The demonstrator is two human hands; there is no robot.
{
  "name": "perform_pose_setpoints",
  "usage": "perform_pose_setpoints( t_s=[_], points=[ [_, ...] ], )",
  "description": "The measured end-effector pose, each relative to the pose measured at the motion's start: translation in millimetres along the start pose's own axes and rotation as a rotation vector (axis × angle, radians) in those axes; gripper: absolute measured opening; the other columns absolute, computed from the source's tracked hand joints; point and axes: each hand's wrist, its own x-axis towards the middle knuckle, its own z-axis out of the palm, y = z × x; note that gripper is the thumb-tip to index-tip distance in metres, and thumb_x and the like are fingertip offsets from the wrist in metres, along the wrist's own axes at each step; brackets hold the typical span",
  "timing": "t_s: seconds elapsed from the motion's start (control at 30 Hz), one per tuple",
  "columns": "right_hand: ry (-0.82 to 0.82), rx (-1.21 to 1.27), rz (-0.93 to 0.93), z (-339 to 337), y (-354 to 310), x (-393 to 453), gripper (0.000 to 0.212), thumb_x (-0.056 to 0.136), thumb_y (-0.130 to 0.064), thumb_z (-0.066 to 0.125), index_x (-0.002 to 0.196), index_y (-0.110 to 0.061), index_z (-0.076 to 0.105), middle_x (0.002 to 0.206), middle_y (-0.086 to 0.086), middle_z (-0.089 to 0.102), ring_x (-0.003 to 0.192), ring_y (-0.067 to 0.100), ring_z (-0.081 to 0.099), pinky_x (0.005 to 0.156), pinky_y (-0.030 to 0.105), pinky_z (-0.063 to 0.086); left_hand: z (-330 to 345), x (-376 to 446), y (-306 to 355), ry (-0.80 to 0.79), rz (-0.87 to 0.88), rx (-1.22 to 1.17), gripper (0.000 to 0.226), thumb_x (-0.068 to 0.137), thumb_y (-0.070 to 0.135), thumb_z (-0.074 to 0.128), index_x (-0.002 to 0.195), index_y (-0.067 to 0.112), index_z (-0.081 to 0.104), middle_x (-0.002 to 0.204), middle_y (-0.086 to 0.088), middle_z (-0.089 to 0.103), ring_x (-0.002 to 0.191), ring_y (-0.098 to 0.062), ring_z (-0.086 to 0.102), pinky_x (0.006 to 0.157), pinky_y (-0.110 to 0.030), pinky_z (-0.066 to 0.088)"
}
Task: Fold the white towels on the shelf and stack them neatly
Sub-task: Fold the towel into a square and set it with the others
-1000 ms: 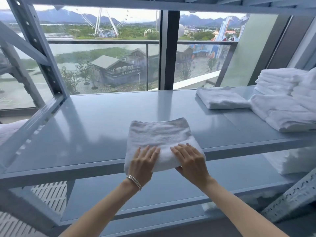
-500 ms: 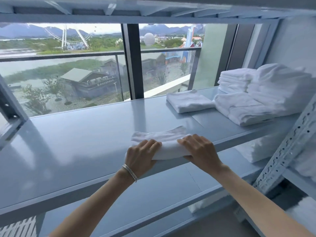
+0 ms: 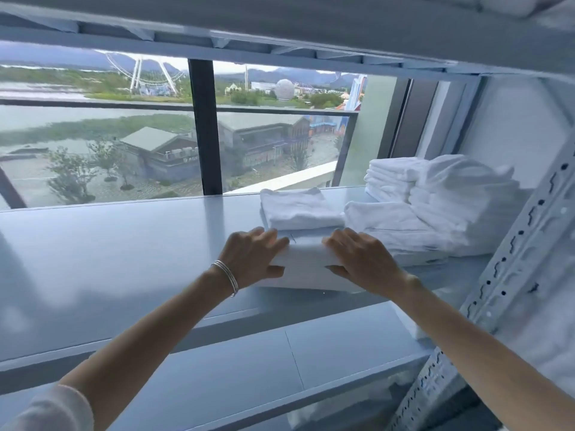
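A folded white towel (image 3: 306, 262) hangs just above the grey shelf (image 3: 124, 244), held between both hands. My left hand (image 3: 252, 259) grips its left end, fingers on top and thumb underneath. My right hand (image 3: 362, 259) grips its right end the same way. Directly behind it lies another folded white towel (image 3: 298, 208) flat on the shelf. Further right sit white towel piles (image 3: 460, 197), some folded and some bulkier, against the shelf's end.
A perforated metal upright (image 3: 510, 259) stands at the right front corner. A lower shelf (image 3: 249, 368) runs below, with white fabric under it at the right. An upper shelf (image 3: 311, 23) hangs close overhead. A window with a dark mullion (image 3: 205, 129) is behind.
Both hands lifted the folded towel off the shelf's front edge and carried it right and back, toward the folded towel lying near the piles. The view swung right and lower.
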Motion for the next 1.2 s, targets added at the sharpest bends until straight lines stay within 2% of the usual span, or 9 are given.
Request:
perform_pose_setpoints(
  t_s=[0.2,0.4,0.53,0.7,0.83,0.97,1.03,1.1,1.2],
  points=[
    [-0.061,-0.008,-0.085,-5,57,20,0.039,0.071,-0.032,0.077,0.095,-0.009,0.057,0.088,0.009,0.056,0.072,0.026,0.057,0.05,0.033,0.047,-4,48,-2,0.007,0.007,0.027,0.053,0.045,0.048,0.086,0.08,0.018,0.061,0.068,-0.001,0.06,0.048,-0.019,0.058,0.036,-0.019,0.033],
    [-0.213,0.138,-0.152,-15,89,33,0.036,0.08,-0.035,0.069,0.103,-0.012,0.054,0.091,0.001,0.055,0.08,0.02,0.057,0.055,0.03,0.045,-2,69,-19,-0.004,0.066,-0.074,0.047,0.061,0.055,0.071,0.088,0.027,0.044,0.067,0.006,0.057,0.045,-0.021,0.056,0.044,-0.014,0.011],
    [-0.469,0.319,-0.037,-17,102,45,0.037,0.085,-0.04,0.062,0.109,-0.015,0.049,0.102,-0.004,0.054,0.085,0.02,0.052,0.07,0.035,0.043,-11,92,-30,-0.431,0.006,-0.264,0.049,0.072,0.053,0.069,0.109,0.025,0.053,0.095,0.006,0.061,0.081,-0.023,0.056,0.058,-0.029,0.03],
    [-0.551,0.39,-0.021,8,145,94,0.041,0.077,-0.031,0.072,0.108,-0.011,0.053,0.098,0.001,0.057,0.082,0.016,0.047,0.064,0.027,0.027,11,146,-66,-0.544,-0.075,-0.344,0.054,0.068,0.033,0.077,0.117,0.023,0.056,0.101,-0.005,0.062,0.084,-0.019,0.049,0.066,-0.027,0.032],
    [-0.417,0.233,0.116,55,201,162,0.047,0.075,-0.025,0.069,0.115,-0.012,0.048,0.111,0.006,0.054,0.102,0.026,0.052,0.075,0.037,0.045,36,212,-107,-0.396,-0.22,-0.083,0.052,0.074,0.036,0.07,0.121,0.027,0.05,0.115,-0.003,0.059,0.102,-0.027,0.057,0.075,-0.033,0.043],
    [-0.135,-0.015,0.222,92,230,202,0.051,0.074,-0.02,0.073,0.118,-0.01,0.049,0.117,0.011,0.05,0.112,0.029,0.047,0.074,0.038,0.047,68,246,-128,-0.182,-0.309,0.143,0.045,0.086,0.028,0.062,0.127,0.022,0.044,0.124,-0.006,0.048,0.112,-0.026,0.051,0.08,-0.038,0.047],
    [-0.035,-0.071,0.162,121,230,198,0.056,0.057,-0.011,0.084,0.106,-0.006,0.056,0.102,0.015,0.058,0.095,0.034,0.057,0.064,0.039,0.051,104,240,-123,-0.064,-0.312,0.189,0.048,0.073,0.023,0.075,0.117,0.019,0.055,0.112,-0.008,0.057,0.099,-0.026,0.058,0.073,-0.036,0.052],
    [-0.041,-0.09,0.129,164,225,182,0.065,0.037,-0.006,0.088,0.094,-0.006,0.056,0.086,0.015,0.061,0.076,0.033,0.061,0.05,0.037,0.051,152,226,-114,-0.033,-0.292,0.173,0.054,0.044,0.016,0.088,0.094,0.017,0.067,0.085,-0.008,0.063,0.072,-0.026,0.063,0.053,-0.032,0.052],
    [-0.231,-0.054,0.156,241,207,144,0.069,0.021,-0.007,0.087,0.083,-0.013,0.058,0.073,0.007,0.06,0.062,0.027,0.06,0.04,0.029,0.049,231,195,-85,-0.195,-0.285,0.109,0.05,0.031,0.014,0.089,0.077,0.022,0.069,0.069,-0.003,0.061,0.055,-0.021,0.06,0.042,-0.026,0.046]
  ],
)
